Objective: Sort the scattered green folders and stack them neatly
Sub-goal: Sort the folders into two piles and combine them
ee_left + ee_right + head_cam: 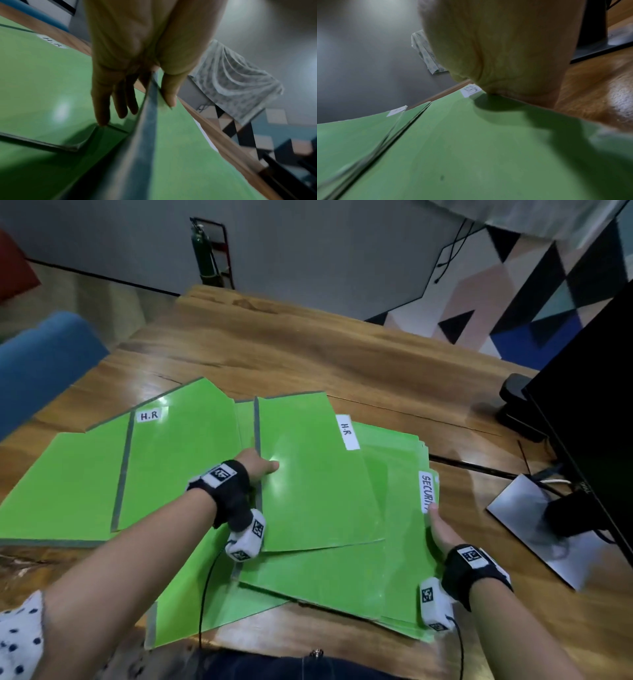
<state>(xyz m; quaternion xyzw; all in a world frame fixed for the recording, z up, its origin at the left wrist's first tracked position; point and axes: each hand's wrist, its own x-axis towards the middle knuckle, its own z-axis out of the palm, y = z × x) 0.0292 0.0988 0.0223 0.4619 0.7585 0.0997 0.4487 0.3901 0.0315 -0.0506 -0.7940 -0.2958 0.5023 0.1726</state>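
Several green folders lie fanned across the wooden table [308, 354]. My left hand [263, 467] pinches the grey spine of the top folder [315, 491], thumb on its face. In the left wrist view that hand [149, 94] has its fingers [102, 102] under the lifted spine of the folder [180, 148]. An H.R folder [178, 460] lies to the left on another folder [61, 491]. My right hand [440, 530] holds the right edge of the lower stack [400, 542] by the SECURITY label [426, 491], thumb on top, fingers hidden. The right wrist view shows only my palm [505, 47] at that label [471, 92].
A black monitor [589, 422] stands at the right edge on a silver base [534, 525] with cables. A dark object [513, 402] sits behind it. A blue chair [44, 364] is at the table's left. Bare wood lies beyond the folders.
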